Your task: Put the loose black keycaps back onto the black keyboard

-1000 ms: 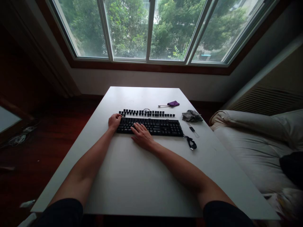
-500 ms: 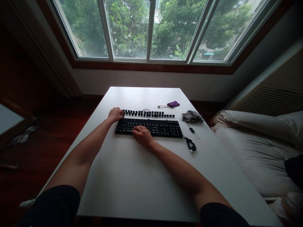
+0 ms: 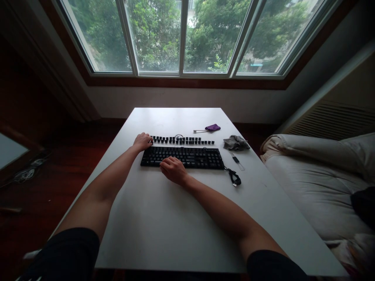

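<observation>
A black keyboard lies on the white table. Behind it, loose black keycaps stand in two rows. At the left end of these rows is my left hand, its fingers curled around the end keycap, which they mostly cover. My right hand is over the keyboard's front edge, left of its middle. Its fingers are bent and pressed together, and whatever may be between them is hidden.
Right of the keyboard lie its coiled cable, a small puller with wire loops and a crumpled grey cloth. A purple cloth and a thin white-headed brush lie farther back. A pale sofa borders the table on the right.
My right hand has drawn slightly toward me and left, from over the keys to the keyboard's front edge. My left hand stays by the end keycap. The view has shifted slightly.
</observation>
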Demonstrator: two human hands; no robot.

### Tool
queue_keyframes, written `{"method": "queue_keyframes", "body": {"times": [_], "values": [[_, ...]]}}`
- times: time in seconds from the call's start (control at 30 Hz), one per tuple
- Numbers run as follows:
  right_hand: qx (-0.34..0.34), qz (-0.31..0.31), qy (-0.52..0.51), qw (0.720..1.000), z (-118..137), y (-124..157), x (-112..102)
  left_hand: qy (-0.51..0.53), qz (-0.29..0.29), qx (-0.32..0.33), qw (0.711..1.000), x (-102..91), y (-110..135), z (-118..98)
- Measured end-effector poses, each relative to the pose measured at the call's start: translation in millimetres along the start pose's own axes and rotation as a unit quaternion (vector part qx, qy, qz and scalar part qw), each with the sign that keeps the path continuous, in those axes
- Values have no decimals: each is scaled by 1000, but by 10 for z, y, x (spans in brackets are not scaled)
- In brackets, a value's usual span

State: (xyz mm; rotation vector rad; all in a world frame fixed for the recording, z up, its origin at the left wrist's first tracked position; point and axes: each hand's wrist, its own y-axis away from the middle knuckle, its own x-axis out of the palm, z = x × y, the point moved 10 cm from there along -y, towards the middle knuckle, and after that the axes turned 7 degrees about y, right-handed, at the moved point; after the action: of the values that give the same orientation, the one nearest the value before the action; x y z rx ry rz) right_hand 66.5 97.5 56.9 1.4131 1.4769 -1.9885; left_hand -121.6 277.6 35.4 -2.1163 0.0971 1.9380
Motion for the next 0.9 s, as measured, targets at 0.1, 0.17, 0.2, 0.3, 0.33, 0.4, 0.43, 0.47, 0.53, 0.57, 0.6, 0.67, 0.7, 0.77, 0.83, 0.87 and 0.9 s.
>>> {"method": "queue_keyframes", "body": {"times": [0.1,0.17,0.2,0.3,0.33,0.4,0.43,0.47,0.53,0.57,0.6,0.67,0.7,0.77,0.83,0.87,0.9], "values": [[0,4,3,1000,-8,10,18,-6,8,0,1000,16,-8,-2],[0,8,4,1000,-17,17,38,-9,12,3,1000,26,-17,-7],[1,7,4,1000,-22,19,40,-10,14,6,1000,28,-21,-13],[0,-1,2,1000,-22,19,24,-11,18,17,1000,27,-30,-35],[-2,-3,0,1000,-18,16,15,-9,17,19,1000,20,-32,-40],[-1,-5,-4,1000,-14,10,0,-2,13,15,1000,0,-31,-37],[0,-5,-7,1000,-15,7,-4,3,12,11,1000,-9,-30,-30],[1,-5,-9,1000,-15,4,-7,7,11,8,1000,-16,-28,-24],[2,-1,-14,1000,-20,4,-1,15,10,6,1000,-20,-26,-19],[3,0,-17,1000,-24,6,3,17,11,8,1000,-20,-26,-22],[4,2,-19,1000,-28,8,9,19,10,11,1000,-20,-28,-27],[6,6,-25,1000,-35,13,17,21,11,17,1000,-17,-33,-39],[7,7,-28,1000,-36,14,18,22,13,19,999,-14,-36,-47],[8,9,-32,999,-37,14,10,22,15,24,999,-13,-40,-67],[8,10,-30,999,-37,11,-5,24,14,31,999,-25,-38,-100],[8,10,-29,1000,-37,9,-11,26,11,37,999,-38,-34,-123],[8,11,-27,1000,-39,9,-15,30,5,43,999,-58,-26,-148]]}}
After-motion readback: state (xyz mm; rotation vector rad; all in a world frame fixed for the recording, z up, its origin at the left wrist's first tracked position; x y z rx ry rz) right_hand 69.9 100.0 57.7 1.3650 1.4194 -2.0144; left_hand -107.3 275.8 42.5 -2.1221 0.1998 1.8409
